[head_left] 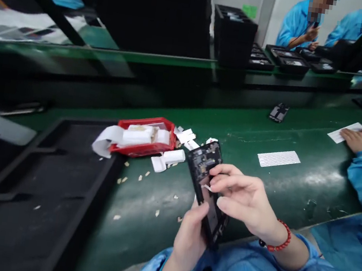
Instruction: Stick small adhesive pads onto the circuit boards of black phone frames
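My left hand (189, 235) is closed around the lower edge of an opened smartphone (211, 211), its thumb lying along the near side. The phone is tilted, with its circuit board and inner parts exposed at the top. Over its middle, my right hand (246, 198) has its fingers bent, with the thumb apart from the fingertips. A small white strip (206, 187) shows at those fingertips; whether they grip it or only touch it is unclear. Just beyond the phone lie crumpled white paper pieces (173, 157).
A red bin (142, 148) holds white paper rolls. Black trays (42, 188) stand at left. Small scraps (117, 217) dot the green bench (137, 255). At right are a white label sheet (278, 158), another phone (278, 112) and a co-worker's hands (357, 141) on a second sheet.
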The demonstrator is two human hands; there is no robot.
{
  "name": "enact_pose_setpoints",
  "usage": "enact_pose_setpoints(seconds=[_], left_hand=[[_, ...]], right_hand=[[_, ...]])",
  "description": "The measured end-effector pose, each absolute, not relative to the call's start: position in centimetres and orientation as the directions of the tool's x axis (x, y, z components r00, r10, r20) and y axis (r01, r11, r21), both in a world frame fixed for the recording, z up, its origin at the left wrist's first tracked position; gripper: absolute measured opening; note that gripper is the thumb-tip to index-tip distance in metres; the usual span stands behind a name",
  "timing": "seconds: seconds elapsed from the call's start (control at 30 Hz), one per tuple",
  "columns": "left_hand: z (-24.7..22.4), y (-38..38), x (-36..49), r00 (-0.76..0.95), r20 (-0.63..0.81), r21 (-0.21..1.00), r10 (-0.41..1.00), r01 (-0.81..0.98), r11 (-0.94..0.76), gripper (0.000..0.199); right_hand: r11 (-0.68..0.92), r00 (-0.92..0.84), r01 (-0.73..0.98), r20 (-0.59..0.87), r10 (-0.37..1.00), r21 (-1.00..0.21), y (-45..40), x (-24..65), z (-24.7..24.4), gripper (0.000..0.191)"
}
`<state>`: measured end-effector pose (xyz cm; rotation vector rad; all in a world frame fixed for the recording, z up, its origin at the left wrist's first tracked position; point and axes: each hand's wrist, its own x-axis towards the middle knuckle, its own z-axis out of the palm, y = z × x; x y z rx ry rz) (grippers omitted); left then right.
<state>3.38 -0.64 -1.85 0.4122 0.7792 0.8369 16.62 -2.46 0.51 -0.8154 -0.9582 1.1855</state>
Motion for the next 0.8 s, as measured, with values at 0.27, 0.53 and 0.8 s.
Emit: enact_pose_setpoints(seconds=[0.27,0.53,0.8], left_hand=[[-0.9,-2.6,3.3,0.441,-0.321,0.68,0.838,-0.508,0.528,0.056],[0.7,-2.7,3.0,0.385,-0.459,0.571,0.801,-0.563,0.598,0.05],[0.7,-1.0,1.1,0.165,-0.5,0.747,0.85,-0.415,0.52,0.022]], right_hand=[[0.145,0.111,-0.449,0.106,0.988,-0.882,-2.6,16.2,0.5,0.01],[0.186,0.106,-0.478,0.153,0.982,-0.858,-3.0,16.3,1.4,0.009],[0.425,0.225,-0.302,0.369,0.902,-0.854,-3.4,15.6,1.8,0.029]])
